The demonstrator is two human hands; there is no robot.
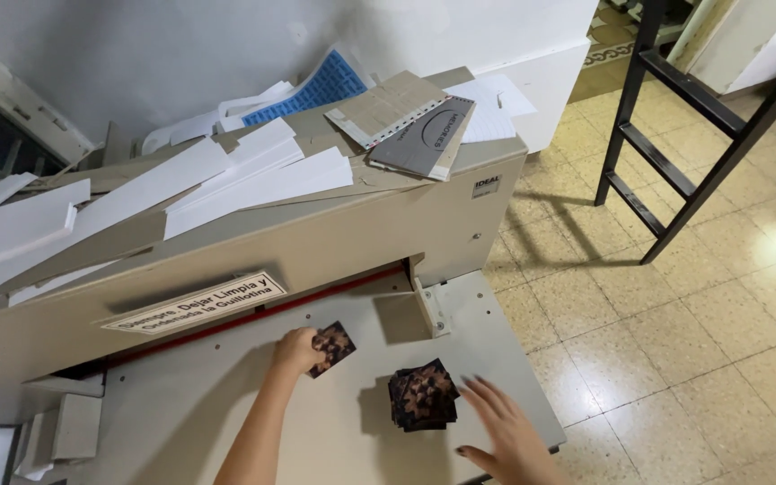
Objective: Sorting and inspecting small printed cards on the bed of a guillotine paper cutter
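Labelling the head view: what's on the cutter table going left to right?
White offcuts → left hand → dark patterned card in its grip → dark card stack → right hand, open beside the stack.

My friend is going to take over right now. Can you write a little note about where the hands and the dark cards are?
Left hand: fingers shut on a small dark patterned stack, held near the cutter's red-edged slot.
Right hand: open, empty, just right of the bigger dark patterned pile, not clearly touching it.
Both lie on the grey cutter table.
Done: one small stack picked up.
Left: the bigger pile.
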